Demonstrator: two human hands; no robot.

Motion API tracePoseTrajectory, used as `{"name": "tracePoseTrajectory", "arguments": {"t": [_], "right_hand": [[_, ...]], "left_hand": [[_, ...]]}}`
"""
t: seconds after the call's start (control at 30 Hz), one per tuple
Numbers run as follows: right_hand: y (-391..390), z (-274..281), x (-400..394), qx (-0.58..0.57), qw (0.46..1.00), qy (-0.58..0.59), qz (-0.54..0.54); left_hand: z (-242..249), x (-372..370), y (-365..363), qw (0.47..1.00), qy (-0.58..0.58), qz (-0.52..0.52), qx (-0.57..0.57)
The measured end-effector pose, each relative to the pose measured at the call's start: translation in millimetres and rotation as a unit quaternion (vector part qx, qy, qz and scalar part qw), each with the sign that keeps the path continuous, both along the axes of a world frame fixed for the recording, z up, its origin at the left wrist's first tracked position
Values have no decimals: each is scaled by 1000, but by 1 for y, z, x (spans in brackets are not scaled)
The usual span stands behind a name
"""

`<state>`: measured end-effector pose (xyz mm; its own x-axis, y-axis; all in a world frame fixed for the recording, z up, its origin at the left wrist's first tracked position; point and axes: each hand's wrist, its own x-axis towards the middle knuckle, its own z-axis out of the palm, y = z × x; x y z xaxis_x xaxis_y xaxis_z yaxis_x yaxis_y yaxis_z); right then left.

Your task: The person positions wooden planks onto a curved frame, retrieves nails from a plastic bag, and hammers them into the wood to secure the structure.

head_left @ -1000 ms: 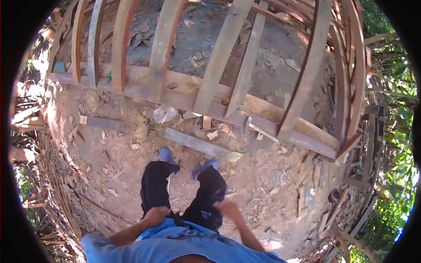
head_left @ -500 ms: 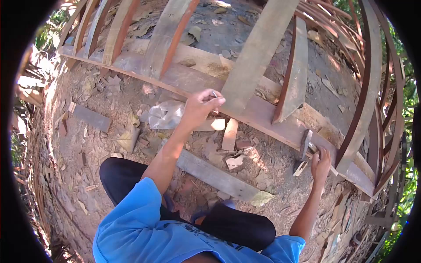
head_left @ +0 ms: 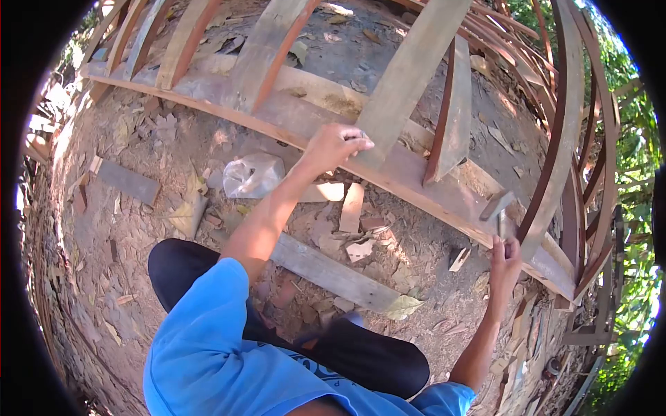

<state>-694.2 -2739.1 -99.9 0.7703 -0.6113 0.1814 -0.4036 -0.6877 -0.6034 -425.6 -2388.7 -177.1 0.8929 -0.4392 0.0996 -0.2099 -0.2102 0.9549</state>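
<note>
My left hand (head_left: 338, 148) is closed in a pinch at the foot of a broad slanting wooden slat (head_left: 409, 76), just over the long horizontal plank (head_left: 305, 118). A small thin nail showed in those fingers a moment ago; now the fingers mostly hide it. My right hand (head_left: 506, 258) is wrapped round the handle of a hammer (head_left: 497, 206). The hammer's head is up over the right part of the same plank. Between the hands, a shorter slat (head_left: 452, 118) stands against the plank.
More slats (head_left: 274, 52) rise along the plank on the left, and curved ribs (head_left: 558, 132) on the right. On the ground lie a clear plastic bag (head_left: 253, 175), a loose board (head_left: 333, 274), a short wood piece (head_left: 128, 182), a small block (head_left: 458, 259) and dry leaves.
The hammer has been raised and turned in my right hand, away from the small block on the ground. My left hand has shifted slightly right against the broad slat.
</note>
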Motion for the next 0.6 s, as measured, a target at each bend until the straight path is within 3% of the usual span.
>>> {"name": "tracePoseTrajectory", "arguments": {"t": [0.1, 0.2, 0.3, 0.4, 0.53, 0.6], "right_hand": [[85, 38, 9, 134, 976, -159, 59], [114, 36, 9, 261, 955, -62, 123], [136, 22, 20, 313, 943, -28, 113], [159, 20, 34, 319, 932, -93, 146], [169, 27, 51, 275, 947, -38, 158], [167, 22, 63, 240, 951, -78, 181]], "left_hand": [[1, -3, 0, 1000, 8, 7, -18], [2, -6, -2, 999, 14, 20, -31], [-6, -7, -3, 998, -34, 39, -41], [-16, -9, -8, 988, -136, 68, -39], [-22, -9, -12, 971, -217, 91, -26], [-22, -11, -14, 965, -238, 104, -23]]}}
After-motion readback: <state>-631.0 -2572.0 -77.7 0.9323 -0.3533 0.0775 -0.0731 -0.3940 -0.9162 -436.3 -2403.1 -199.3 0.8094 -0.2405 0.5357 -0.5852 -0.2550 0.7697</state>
